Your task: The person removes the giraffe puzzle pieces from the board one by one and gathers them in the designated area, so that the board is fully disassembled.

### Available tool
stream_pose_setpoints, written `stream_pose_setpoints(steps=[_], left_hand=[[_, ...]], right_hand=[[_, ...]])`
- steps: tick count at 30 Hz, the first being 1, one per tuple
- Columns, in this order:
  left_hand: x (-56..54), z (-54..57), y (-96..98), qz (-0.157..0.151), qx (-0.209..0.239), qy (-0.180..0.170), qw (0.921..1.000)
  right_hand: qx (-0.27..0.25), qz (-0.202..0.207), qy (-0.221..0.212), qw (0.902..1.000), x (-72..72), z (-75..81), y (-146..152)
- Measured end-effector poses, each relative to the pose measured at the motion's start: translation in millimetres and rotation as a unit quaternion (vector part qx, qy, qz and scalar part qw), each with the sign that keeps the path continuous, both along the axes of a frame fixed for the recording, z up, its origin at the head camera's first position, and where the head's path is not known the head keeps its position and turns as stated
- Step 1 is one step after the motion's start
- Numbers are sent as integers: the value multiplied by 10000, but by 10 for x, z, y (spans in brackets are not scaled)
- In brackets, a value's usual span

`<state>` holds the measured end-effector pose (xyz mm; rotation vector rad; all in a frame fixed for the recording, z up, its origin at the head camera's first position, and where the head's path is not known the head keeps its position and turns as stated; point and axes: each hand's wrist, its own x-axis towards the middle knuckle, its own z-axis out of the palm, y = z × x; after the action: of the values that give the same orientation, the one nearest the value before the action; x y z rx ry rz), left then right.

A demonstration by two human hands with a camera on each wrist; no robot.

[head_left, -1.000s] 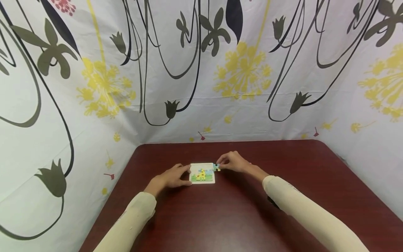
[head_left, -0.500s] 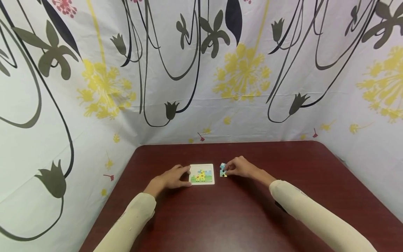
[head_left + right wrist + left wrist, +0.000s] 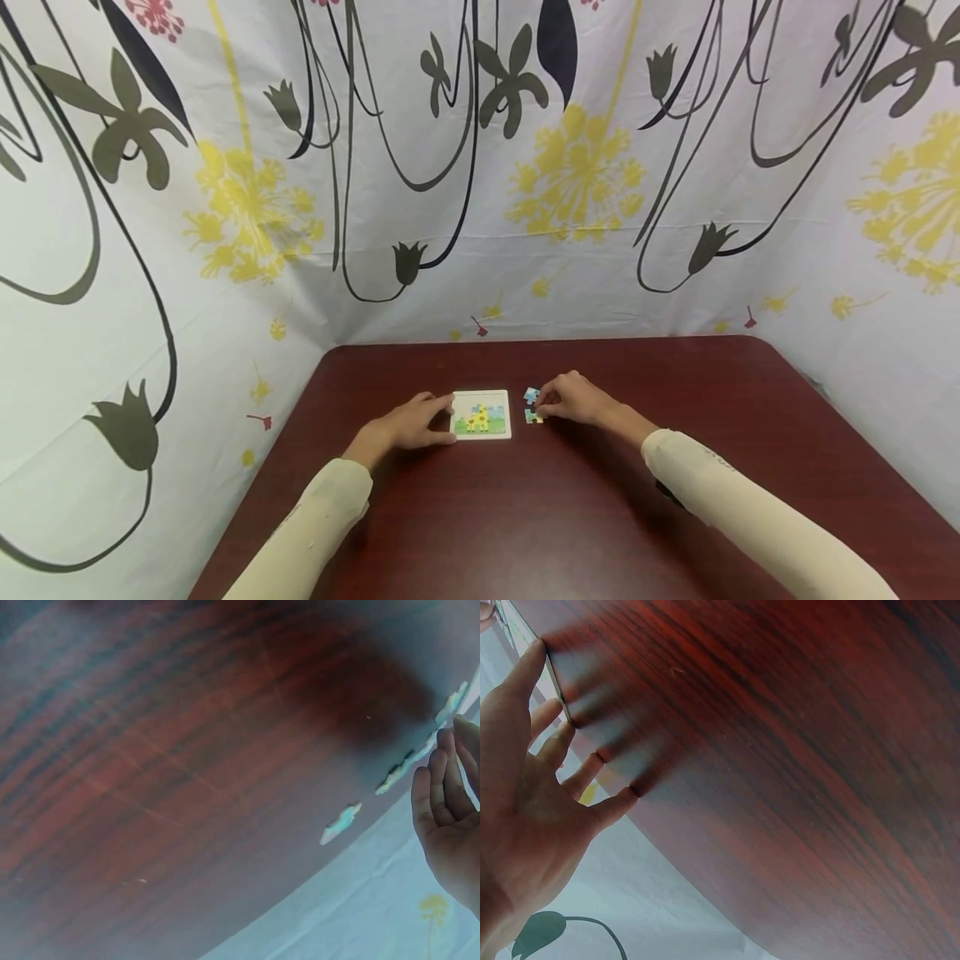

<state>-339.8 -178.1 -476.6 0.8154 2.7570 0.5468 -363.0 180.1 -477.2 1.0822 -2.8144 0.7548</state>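
My left hand (image 3: pixel 412 421) touches the left side of a small white-rimmed puzzle tray (image 3: pixel 481 438) with its thumb and fingertips. In the left wrist view that hand (image 3: pixel 540 787) has its fingers spread along the tray's edge. A partly assembled giraffe picture (image 3: pixel 481 419) lies inside, its upper part pale. To the right of the tray, my right hand (image 3: pixel 576 397) pinches a yellow-and-blue puzzle piece (image 3: pixel 533 417) between thumb and fingers, low over the table. A blue puzzle piece (image 3: pixel 532 395) lies just behind it. The right fingertips partly hide what they hold.
A dark red wooden table (image 3: pixel 480 517) carries everything. A patterned cloth (image 3: pixel 480 200) hangs close behind its far edge and along both sides. In the right wrist view, a loose puzzle piece (image 3: pixel 341 823) lies apart from several others near the right hand.
My right hand has moved right, away from the tray's edge, with the puzzle pieces. The two pieces now lie slightly farther apart. My left hand stays at the tray.
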Motion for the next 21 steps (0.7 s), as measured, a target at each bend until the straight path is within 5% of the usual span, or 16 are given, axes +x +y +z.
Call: stream_pose_setpoints(steps=[21], left_hand=[[1,27,7,-38,-69,-24,10000]], right_hand=[[-211,342,-320,9987,-168,42,-687]])
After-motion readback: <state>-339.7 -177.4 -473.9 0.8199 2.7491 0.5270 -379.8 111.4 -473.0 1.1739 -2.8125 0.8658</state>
